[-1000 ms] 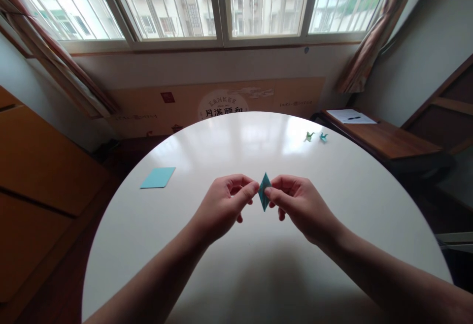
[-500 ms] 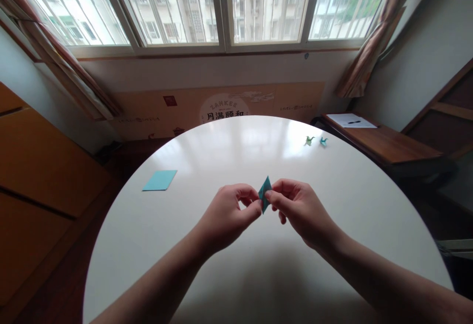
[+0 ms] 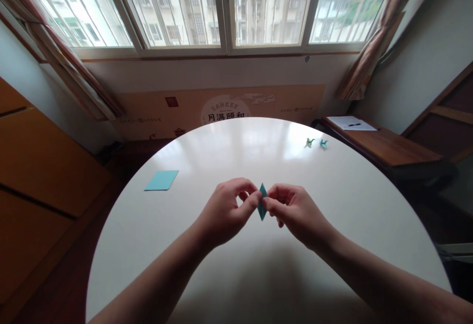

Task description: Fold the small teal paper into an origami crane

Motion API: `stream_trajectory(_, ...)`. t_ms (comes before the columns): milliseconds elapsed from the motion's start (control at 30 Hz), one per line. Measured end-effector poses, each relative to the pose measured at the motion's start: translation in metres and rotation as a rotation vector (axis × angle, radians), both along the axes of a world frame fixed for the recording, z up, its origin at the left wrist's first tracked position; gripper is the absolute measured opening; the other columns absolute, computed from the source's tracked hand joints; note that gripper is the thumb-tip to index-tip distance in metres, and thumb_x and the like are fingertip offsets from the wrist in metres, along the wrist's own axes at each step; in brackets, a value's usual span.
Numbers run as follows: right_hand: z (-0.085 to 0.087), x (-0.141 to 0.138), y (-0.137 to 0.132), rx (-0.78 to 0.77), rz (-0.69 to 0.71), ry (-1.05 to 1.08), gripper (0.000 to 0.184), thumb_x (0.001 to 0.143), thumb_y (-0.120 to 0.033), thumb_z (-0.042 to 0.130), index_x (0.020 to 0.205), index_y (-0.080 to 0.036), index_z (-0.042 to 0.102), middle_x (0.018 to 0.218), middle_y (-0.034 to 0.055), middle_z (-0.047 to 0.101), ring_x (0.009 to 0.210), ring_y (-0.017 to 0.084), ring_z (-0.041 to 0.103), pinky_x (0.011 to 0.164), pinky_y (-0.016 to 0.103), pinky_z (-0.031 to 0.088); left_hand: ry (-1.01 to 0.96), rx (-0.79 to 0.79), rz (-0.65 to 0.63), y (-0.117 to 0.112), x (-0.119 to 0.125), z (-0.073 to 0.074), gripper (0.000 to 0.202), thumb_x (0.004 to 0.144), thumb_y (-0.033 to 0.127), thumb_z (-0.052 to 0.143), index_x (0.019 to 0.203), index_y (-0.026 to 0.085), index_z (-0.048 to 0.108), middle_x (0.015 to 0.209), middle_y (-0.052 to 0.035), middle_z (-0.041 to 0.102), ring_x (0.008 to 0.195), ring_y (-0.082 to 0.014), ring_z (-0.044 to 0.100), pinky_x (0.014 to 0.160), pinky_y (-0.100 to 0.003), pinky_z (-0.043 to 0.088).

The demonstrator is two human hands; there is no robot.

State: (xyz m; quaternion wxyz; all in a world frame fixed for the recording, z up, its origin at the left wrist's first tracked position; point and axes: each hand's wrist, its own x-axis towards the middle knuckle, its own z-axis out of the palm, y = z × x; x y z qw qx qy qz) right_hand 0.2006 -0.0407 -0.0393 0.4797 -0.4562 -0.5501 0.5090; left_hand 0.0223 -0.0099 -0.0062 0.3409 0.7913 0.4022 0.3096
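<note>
A small teal piece of folded origami paper (image 3: 262, 211), shaped like a narrow diamond, is held upright above the middle of the table. My left hand (image 3: 231, 210) pinches its left side between thumb and index finger. From the other side my right hand (image 3: 293, 210) grips it, thumb in front and fingers curled behind. The fingertips hide the paper's middle, while its upper and lower points show.
On the round white table (image 3: 207, 154), a stack or sheet of light-blue square paper (image 3: 161, 180) lies at the left. A green paper crane (image 3: 309, 143) and a blue paper crane (image 3: 323, 144) stand at the back right. A wooden side table (image 3: 402, 146) bears white paper and a pen.
The folded paper has turned from a slight tilt to nearly vertical and shifted a little left and down. My left thumb has moved up onto its front.
</note>
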Motion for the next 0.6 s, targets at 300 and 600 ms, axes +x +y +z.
stream_trajectory(300, -0.001, 0.000, 0.002, 0.016, 0.040, -0.030, 0.029, 0.087, -0.044, 0.070, 0.089, -0.015, 0.073, 0.073, 0.0030, 0.065, 0.062, 0.014, 0.054, 0.046, 0.022, 0.043, -0.129, -0.013, 0.077, -0.002, 0.004, -0.009, 0.022, 0.092, 0.029, 0.056, 0.078, 0.016, 0.067, 0.078, -0.0031, 0.064, 0.065, -0.0137, 0.057, 0.052, -0.022, 0.045)
stream_trajectory(600, 0.000, 0.001, 0.004, -0.010, -0.048, 0.072, 0.032, 0.081, -0.047, 0.075, 0.084, -0.016, 0.073, 0.074, 0.0037, 0.067, 0.061, 0.014, 0.055, 0.043, 0.022, 0.042, -0.230, -0.191, 0.136, -0.002, 0.006, -0.014, 0.032, 0.091, 0.045, 0.060, 0.089, 0.015, 0.071, 0.071, -0.0037, 0.063, 0.065, -0.0168, 0.058, 0.045, -0.021, 0.046)
